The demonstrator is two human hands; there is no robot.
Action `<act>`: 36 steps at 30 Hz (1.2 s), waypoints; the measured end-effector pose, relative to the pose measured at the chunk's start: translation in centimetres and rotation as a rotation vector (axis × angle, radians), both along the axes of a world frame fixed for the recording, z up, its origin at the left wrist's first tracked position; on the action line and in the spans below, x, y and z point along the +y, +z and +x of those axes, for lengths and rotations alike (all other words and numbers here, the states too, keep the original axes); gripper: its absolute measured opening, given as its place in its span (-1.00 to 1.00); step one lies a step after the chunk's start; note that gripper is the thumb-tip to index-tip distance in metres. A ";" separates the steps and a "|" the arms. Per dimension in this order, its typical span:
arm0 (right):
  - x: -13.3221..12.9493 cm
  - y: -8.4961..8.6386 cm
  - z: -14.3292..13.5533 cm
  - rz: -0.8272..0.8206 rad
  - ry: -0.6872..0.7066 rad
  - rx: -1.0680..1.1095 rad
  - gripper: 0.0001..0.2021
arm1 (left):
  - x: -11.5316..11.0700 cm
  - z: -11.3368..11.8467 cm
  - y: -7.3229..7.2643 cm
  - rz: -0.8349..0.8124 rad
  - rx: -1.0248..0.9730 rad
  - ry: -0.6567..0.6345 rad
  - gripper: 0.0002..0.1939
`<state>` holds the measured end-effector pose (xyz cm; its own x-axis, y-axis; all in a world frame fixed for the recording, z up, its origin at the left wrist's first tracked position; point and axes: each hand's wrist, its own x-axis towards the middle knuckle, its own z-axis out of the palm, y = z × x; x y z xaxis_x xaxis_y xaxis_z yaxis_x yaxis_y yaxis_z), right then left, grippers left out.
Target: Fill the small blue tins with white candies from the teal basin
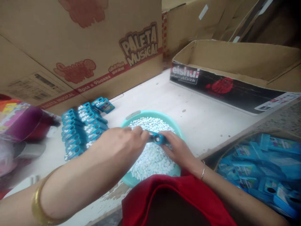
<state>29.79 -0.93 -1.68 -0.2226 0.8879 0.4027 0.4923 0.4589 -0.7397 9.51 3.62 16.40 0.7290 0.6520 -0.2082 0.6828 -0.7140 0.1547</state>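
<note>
Over a turquoise basin (178, 125) filled with small pale candies (150, 161), both my hands meet at a small blue candy case (158, 138). The fingers of my right hand (177, 147) grip its right end. My left hand (125, 142) is closed at the other end, with its fingertips partly hidden behind the knuckles. A dark round hole shows on the case's narrow side facing me. Left of the basin, rows of blue cases (74, 135) stand close together, several with white candies showing at their tops. Behind them lie a few more blue cases (104, 105).
A sack of blue cases (256, 166) sits at the lower right, beside the white table (155, 94). An open carton (218, 84) stands at the back right. Large cardboard boxes (98, 47) wall off the back left. Colourful plastic packaging (25, 121) lies at the left edge.
</note>
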 end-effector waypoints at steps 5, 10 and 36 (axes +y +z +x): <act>0.0 0.3 0.4 -0.023 -0.047 0.046 -0.63 | 2.6 -3.4 -0.9 0.222 0.174 0.097 -0.90; 0.3 0.3 1.0 -0.029 -0.100 0.074 -0.66 | 5.2 -6.2 -11.0 -0.129 0.057 0.143 -0.84; 0.4 -0.1 0.5 -0.003 -0.054 -0.037 -0.61 | 2.3 -4.0 -3.7 -0.160 -0.066 0.018 -0.84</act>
<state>30.31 -0.55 -1.81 -0.1889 0.9001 0.3925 0.5434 0.4287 -0.7218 5.54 5.97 12.70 0.7335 0.6273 -0.2618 0.6794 -0.6649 0.3104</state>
